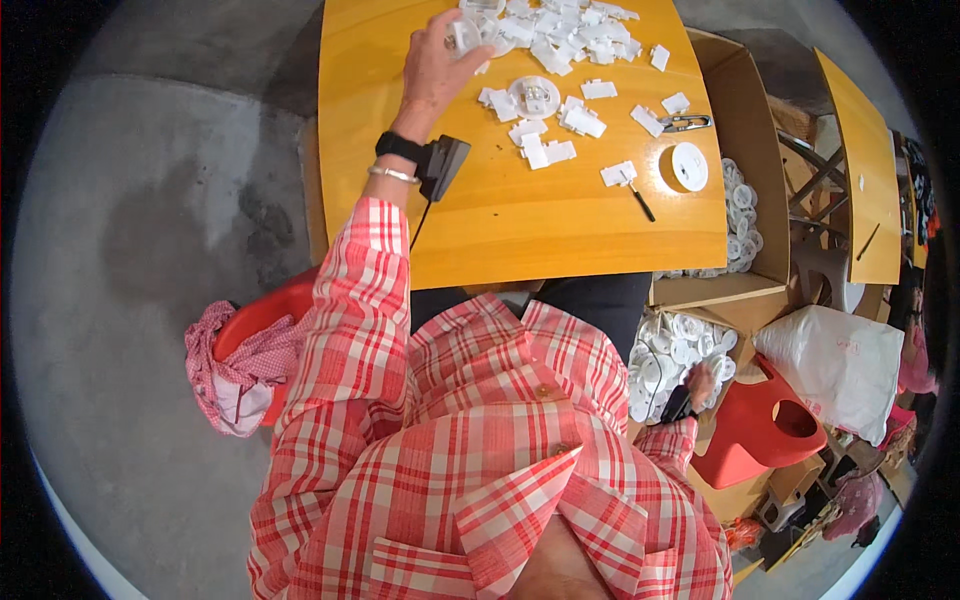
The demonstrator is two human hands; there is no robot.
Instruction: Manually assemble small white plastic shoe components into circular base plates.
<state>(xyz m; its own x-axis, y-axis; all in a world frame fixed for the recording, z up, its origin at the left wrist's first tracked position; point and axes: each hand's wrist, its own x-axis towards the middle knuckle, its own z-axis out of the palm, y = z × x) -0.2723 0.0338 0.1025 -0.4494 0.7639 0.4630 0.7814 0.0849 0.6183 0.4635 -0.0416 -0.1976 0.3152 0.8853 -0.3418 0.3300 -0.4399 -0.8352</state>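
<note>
My left hand (pixel 432 65) is at the far left of the yellow table, its thumb and fingers closed round a round white plastic part (pixel 462 38) with small metal bits inside. Just right of it lies a heap of flat white plastic pieces (pixel 590 35). Nearer on the table sits another round white part (pixel 534 97) with metal fittings, among loose white pieces (pixel 584 120). My right hand (pixel 703 384) reaches low on the right into a box of round white plastic parts (pixel 662 365); its fingers are too small and partly hidden to make out.
On the table (pixel 460 240) lie a white round cap (pixel 689 167), a black-handled screwdriver (pixel 643 205) and a metal clip-like tool (pixel 687 123). A tall cardboard box (pixel 745 110) of round parts stands at the table's right side. Red stools (pixel 765 430) and a white sack (pixel 835 365) are nearby.
</note>
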